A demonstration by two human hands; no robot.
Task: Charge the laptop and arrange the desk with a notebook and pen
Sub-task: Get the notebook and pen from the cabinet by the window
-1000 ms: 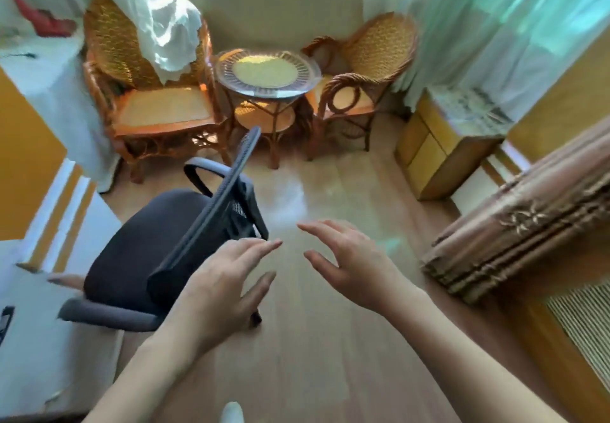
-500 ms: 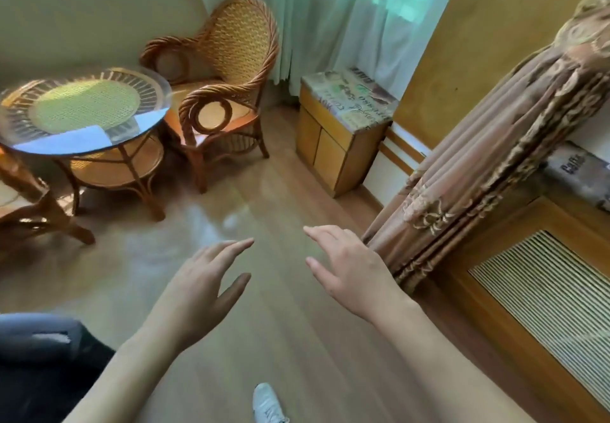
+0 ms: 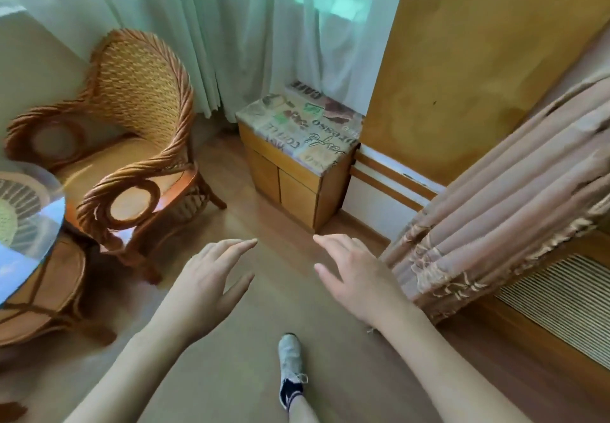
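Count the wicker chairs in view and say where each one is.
1. The wicker chair stands at the left, between the glass-topped table at the left edge and the small wooden cabinet. Others may sit beyond the frame.

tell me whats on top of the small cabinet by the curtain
The cabinet top bears only a printed covering with coffee lettering; nothing stands on it. The sheer curtain drapes over its back edge, hiding that strip. Its doors are closed, so the inside is unseen.
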